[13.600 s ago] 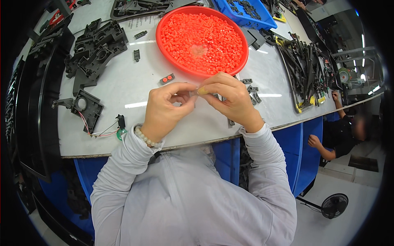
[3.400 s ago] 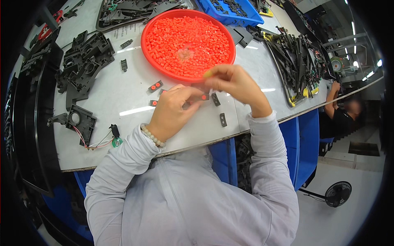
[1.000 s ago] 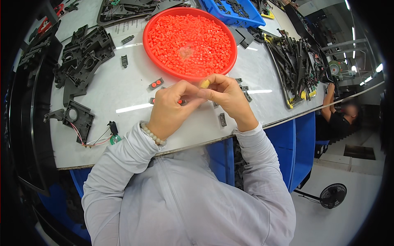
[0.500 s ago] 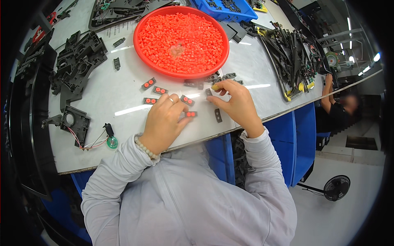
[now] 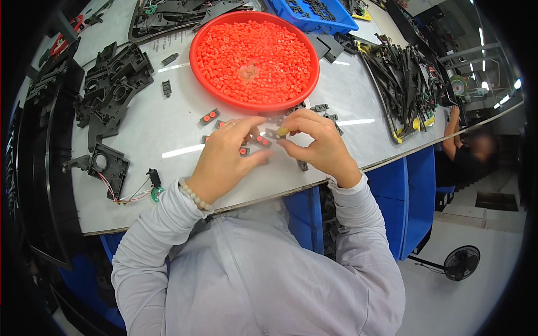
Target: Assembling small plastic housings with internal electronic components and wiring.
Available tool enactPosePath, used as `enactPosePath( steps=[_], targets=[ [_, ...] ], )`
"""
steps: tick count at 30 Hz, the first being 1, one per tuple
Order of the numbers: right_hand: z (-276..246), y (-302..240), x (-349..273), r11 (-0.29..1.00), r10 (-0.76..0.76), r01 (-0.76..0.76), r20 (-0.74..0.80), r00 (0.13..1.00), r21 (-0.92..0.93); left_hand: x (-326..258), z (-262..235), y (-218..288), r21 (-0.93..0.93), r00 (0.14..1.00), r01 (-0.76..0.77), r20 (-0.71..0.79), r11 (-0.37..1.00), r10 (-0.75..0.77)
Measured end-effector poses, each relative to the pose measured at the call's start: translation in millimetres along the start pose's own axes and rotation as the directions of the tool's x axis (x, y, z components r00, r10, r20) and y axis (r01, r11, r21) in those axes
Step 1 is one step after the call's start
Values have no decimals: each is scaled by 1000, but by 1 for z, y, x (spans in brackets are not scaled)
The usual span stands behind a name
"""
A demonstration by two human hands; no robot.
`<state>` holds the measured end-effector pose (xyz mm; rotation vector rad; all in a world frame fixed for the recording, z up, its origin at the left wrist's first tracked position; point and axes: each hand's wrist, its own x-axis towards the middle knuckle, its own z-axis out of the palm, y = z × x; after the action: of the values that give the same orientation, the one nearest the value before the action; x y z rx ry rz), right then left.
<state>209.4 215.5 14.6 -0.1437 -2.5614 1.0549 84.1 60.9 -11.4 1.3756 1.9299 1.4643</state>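
Observation:
My right hand (image 5: 329, 147) pinches a small dark grey plastic piece (image 5: 273, 134) between thumb and a forefinger with a yellow fingertip cover. Facing it, my left hand (image 5: 219, 163) has thumb and fingers apart, with nothing visible in its grasp. Around and under the left hand lie several grey pieces with paired red caps, among them a capped piece (image 5: 209, 116) on the far side and another capped piece (image 5: 263, 140) by its fingers. A bare grey piece (image 5: 303, 165) lies below my right hand. Beyond both hands stands a red basin (image 5: 255, 106) full of small red caps (image 5: 252, 61).
A blue tray (image 5: 319, 25) of dark parts stands behind the basin. Black strips (image 5: 403, 84) fill a tray at the right. Black housings (image 5: 115, 84) and a wired part (image 5: 109, 165) lie at the left. Another person (image 5: 468, 154) is at the far right.
My right hand has brought a grey piece leftward off the table. My left hand has opened away from the capped piece it was touching. The view has shifted slightly.

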Motion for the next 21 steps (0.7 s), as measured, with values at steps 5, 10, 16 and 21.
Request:
enactPosePath(
  steps=[5, 10, 16, 21],
  targets=[
    [-5, -2, 22, 994, -79, 70, 110, 991, 84, 6, -5, -7, -341, 987, 161, 76, 926, -143],
    [-19, 21, 61, 961, 146, -194, 236, 961, 197, 5, -4, -17, -527, 979, 193, 51, 827, -196],
    [-1, 65, 109, 955, 30, -38, -32, 999, -294, 4, -8, -22, -422, 982, 179, 21, 889, -188],
    [8, 77, 122, 873, 86, -64, 25, 996, -484, 4, -8, -18, -401, 982, 172, 3, 900, -187]
  ],
)
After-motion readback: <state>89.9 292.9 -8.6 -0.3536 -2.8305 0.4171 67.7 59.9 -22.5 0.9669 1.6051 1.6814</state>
